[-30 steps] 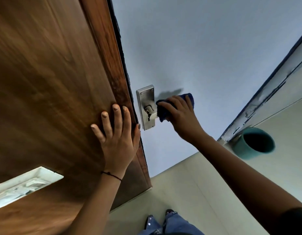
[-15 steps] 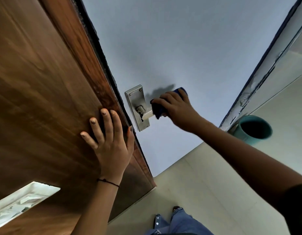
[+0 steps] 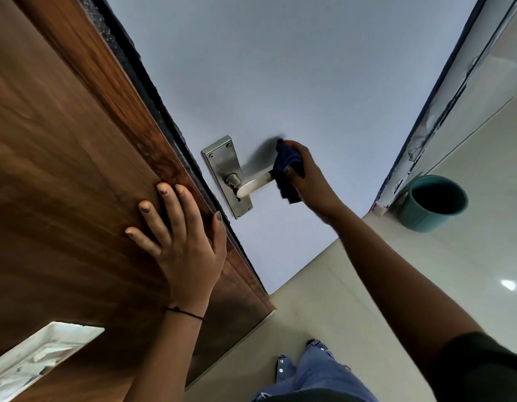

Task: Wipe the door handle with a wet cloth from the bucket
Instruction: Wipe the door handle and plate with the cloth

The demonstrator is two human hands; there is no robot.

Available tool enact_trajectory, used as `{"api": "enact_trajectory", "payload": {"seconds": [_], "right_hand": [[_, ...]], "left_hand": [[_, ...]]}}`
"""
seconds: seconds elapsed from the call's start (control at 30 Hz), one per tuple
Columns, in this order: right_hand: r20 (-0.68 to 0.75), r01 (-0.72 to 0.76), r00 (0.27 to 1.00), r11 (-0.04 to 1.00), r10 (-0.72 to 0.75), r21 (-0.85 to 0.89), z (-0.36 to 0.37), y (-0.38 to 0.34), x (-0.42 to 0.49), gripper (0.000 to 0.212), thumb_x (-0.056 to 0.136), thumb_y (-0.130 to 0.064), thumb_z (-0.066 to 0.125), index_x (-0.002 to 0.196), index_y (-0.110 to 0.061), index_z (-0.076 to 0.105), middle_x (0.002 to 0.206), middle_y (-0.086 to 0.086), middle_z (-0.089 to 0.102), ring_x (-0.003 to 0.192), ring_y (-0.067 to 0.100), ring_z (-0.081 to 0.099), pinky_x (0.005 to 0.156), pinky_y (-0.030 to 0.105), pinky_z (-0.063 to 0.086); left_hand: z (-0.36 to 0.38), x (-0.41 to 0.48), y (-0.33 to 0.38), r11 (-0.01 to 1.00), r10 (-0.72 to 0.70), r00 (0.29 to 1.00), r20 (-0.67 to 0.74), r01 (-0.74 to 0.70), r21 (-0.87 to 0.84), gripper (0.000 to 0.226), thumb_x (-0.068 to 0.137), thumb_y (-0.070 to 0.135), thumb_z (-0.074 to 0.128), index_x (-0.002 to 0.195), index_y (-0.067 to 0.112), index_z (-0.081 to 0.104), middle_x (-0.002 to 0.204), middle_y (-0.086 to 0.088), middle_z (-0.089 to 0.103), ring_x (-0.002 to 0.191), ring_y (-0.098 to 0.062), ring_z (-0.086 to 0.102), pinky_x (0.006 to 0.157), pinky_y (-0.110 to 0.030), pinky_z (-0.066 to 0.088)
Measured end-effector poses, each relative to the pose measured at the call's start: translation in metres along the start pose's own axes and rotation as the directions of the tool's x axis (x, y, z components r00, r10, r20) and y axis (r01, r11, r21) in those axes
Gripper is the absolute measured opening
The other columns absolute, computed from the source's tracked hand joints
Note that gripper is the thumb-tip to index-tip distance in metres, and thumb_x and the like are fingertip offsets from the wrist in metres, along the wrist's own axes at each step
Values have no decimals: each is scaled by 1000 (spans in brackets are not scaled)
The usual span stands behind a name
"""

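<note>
My left hand (image 3: 181, 242) lies flat, fingers spread, on the wooden door (image 3: 63, 169) — holding nothing. The steel door handle (image 3: 252, 182) juts out beside it; my right hand (image 3: 308, 178) is clenched round the dark cloth (image 3: 286, 169) at its tip. The teal bucket (image 3: 434, 203) stands on the floor, far right.

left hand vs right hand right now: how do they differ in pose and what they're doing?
The left hand lies flat and open, fingers spread, on the brown wooden door; the right hand is closed around a dark blue cloth. The left hand holds nothing; the right hand presses the cloth against the far end of the metal door handle. The left arm is bent close in; the right reaches out farther. Both are bare.
</note>
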State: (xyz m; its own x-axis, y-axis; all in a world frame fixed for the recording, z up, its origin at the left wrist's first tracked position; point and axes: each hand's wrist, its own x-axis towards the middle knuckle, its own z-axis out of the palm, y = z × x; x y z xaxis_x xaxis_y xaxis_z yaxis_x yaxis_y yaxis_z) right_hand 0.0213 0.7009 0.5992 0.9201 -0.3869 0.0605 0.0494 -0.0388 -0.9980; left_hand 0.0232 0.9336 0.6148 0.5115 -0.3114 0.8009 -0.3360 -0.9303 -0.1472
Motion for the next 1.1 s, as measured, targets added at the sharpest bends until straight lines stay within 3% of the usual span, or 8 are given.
{"api": "enact_trajectory", "payload": {"seconds": [0.1,0.27,0.4,0.53,0.77,0.87,1.0,1.1], "right_hand": [[-125,-116,975,897,185,427,22,-1,-10,39,101,-19,41,139,-27,37,111,14,58,79,32,62,56,37,54],[-316,-122,857,756,407,643,57,-3,-7,38,100,-21,42,138,-18,43,122,11,56,105,27,56,81,44,55],[-232,-155,798,561,557,813,67,-13,-10,36,100,-22,44,136,-14,46,123,10,58,108,28,58,87,44,53],[-99,-210,815,449,571,869,95,-20,-30,33,101,-18,41,132,-8,47,134,17,56,122,33,55,100,43,46],[-200,-244,875,757,441,606,120,-8,-53,36,99,-27,45,134,-19,47,135,8,55,124,29,53,107,51,44],[-266,-194,901,866,343,460,119,3,-62,40,98,-21,49,137,-16,47,134,9,57,119,23,55,106,41,45],[-275,-171,935,964,225,204,124,26,-58,46,94,-13,54,139,-19,46,138,6,48,119,11,46,98,6,34],[-365,-98,918,980,157,175,136,27,-48,41,89,-9,60,129,-16,56,128,6,49,116,15,47,99,15,40]], "left_hand": [[0,-1,-2,1000,25,1000,1,-25,-12,86,93,39,50,151,12,-8,155,-17,3,138,-43,1,113,-46,-20],[-2,-1,-2,998,46,999,21,-45,-45,85,92,38,49,150,10,-6,149,-21,14,131,-47,12,113,-51,-17],[-5,2,-1,999,37,997,67,-34,-43,78,91,39,50,149,1,15,148,-24,19,130,-49,15,103,-66,9],[-5,2,-1,999,24,997,76,-21,-35,75,90,39,52,145,-4,25,147,-27,28,130,-50,17,99,-70,16],[-8,2,-2,1000,8,995,100,-6,-19,75,90,39,52,145,-4,25,145,-32,35,130,-50,17,99,-72,17],[-6,1,-3,1000,10,995,95,-9,-9,76,89,39,54,145,-4,25,145,-31,32,129,-50,17,97,-73,19],[-6,2,-3,1000,22,996,88,-21,-7,79,89,40,53,147,-4,22,146,-25,22,128,-50,17,96,-73,21],[-5,0,-3,999,36,996,87,-35,-7,85,89,41,52,149,0,7,146,-24,17,128,-49,16,97,-71,17]]}}
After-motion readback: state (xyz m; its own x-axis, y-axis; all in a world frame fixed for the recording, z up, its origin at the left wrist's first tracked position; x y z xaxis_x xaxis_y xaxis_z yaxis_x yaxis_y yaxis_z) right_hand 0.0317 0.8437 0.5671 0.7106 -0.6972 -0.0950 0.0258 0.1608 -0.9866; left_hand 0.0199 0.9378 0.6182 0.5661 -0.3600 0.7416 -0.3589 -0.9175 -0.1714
